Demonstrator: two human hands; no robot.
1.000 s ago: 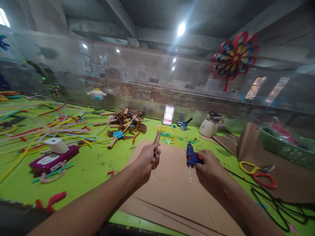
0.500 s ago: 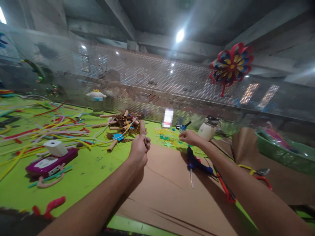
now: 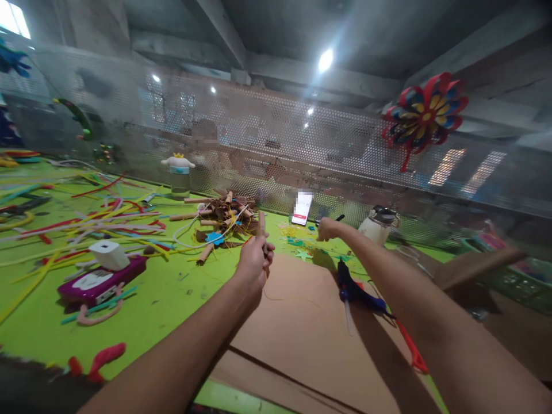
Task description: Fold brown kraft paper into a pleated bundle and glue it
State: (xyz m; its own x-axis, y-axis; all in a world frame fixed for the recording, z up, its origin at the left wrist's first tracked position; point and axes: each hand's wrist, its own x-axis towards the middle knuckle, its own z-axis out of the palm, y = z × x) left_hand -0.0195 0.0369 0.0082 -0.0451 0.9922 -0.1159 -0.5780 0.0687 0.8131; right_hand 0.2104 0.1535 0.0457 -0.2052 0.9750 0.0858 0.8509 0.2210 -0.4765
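My left hand is closed around a rolled brown paper tube, which points up above a large brown paper sheet. Farther right, my right hand reaches to the back of the green table, fingers bent together. It is beside a dark stick-like handle; whether the fingers hold anything is hidden. Below that arm, a dark blue glue gun rests on the paper. Between the hands lie green and yellow scraps and a pale green star.
A heap of brown paper rolls with a blue flower is left of the tube. Pipe cleaners and a purple power strip spread over the left. A lit phone leans at the back; a beige jug stands right.
My right hand has moved slightly forward, over the place where a small blue jar showed before. The view has shifted left. My left hand keeps holding the tube; brown paper at the right has lifted.
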